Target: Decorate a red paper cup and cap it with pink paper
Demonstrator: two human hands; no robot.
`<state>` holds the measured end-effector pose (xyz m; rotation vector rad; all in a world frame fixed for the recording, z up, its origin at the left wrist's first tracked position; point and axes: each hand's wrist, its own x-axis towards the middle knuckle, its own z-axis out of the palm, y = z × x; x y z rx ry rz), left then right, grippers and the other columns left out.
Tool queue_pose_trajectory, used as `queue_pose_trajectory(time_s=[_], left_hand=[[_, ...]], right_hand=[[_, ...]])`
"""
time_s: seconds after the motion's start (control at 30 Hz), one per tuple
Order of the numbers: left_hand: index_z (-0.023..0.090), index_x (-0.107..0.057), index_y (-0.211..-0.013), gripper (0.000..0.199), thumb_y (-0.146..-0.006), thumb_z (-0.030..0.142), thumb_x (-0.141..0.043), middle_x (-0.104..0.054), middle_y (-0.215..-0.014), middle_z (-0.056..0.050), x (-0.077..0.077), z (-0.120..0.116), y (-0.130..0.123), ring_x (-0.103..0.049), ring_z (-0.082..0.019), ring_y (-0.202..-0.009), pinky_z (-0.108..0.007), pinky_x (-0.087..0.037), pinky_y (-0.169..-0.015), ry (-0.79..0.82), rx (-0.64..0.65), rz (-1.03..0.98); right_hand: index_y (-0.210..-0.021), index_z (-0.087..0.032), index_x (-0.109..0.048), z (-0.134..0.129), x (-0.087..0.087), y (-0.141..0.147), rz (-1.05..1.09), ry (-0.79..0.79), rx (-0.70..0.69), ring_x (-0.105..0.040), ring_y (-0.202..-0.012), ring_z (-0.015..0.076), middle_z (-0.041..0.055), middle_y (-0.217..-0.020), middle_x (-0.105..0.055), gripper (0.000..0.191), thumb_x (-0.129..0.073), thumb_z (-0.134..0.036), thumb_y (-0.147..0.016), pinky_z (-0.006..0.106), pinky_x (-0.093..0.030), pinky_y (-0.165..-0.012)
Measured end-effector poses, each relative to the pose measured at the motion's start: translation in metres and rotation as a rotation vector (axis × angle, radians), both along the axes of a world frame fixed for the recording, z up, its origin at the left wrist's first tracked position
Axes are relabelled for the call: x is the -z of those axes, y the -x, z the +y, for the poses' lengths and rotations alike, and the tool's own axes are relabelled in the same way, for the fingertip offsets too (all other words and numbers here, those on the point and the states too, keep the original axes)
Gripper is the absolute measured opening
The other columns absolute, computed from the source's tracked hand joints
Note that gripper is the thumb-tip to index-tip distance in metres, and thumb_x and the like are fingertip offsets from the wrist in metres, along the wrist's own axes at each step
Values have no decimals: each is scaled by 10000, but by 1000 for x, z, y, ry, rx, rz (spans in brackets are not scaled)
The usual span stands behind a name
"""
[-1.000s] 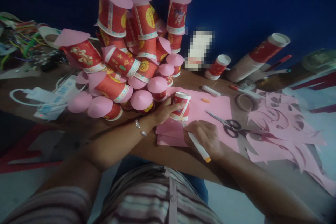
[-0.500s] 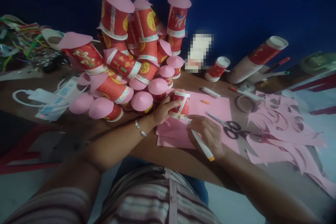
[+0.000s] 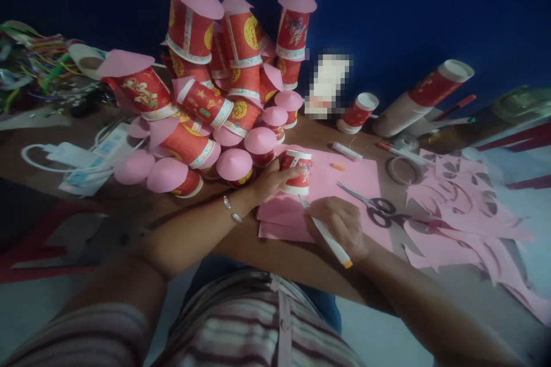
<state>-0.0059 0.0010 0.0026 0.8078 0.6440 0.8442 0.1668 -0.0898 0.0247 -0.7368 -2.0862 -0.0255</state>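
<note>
A small red paper cup [image 3: 302,175] with white rims stands upright over pink paper sheets [image 3: 361,175], and my left hand [image 3: 272,179] is wrapped round its left side. My right hand [image 3: 338,218] grips a white craft knife [image 3: 330,239] with an orange end. The knife's tip points up and left, close to the cup's lower rim; whether it touches the cup is too small to tell. Dark-handled scissors [image 3: 373,206] lie on the paper just right of my right hand.
Stacked red cups with pink cone tops [image 3: 235,165] fill the left and centre back. A white power strip [image 3: 92,163] lies at left. Right of the scissors are a tape roll [image 3: 403,170] and pink paper scraps [image 3: 460,195]. A glue stick [image 3: 346,151] lies behind the cup.
The cup has turned in my left hand, so its white seam strip has moved out of sight and a printed figure shows. The knife tip has moved slightly left and down.
</note>
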Motion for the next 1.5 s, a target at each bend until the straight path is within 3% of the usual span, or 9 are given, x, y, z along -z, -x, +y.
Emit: queue_pose_trajectory(time_s=[0.3, 0.73, 1.5], left_hand=[[153, -643, -1062, 435, -726, 335, -851, -698, -897, -44, 1, 0, 1, -662, -169, -781, -294, -540, -707, 0, 3, -42], [169, -639, -1120, 440, -762, 341, -828, -698, -986, -67, 6, 0, 0, -679, -203, -893, -356, -543, -835, -66, 15, 4], [180, -636, -1168, 477, -773, 353, -841, -690, -1039, -64, 13, 1, 1, -664, -183, -921, -339, -530, -866, -99, 4, 59]], right_hand=[[-1036, -157, -596, 0, -2, 0, -24, 30, 58, -679, -671, 145, 36, -779, -711, 184, -651, -47, -899, 261, -531, -584], [-1051, -171, -596, 1, 0, 1, -37, 37, 70, -689, -687, 145, 36, -800, -719, 196, -653, -53, -904, 254, -533, -599], [-1084, -177, -599, 1, -1, 1, -56, 58, 84, -683, -657, 147, 31, -792, -720, 202, -613, -66, -916, 255, -529, -574]])
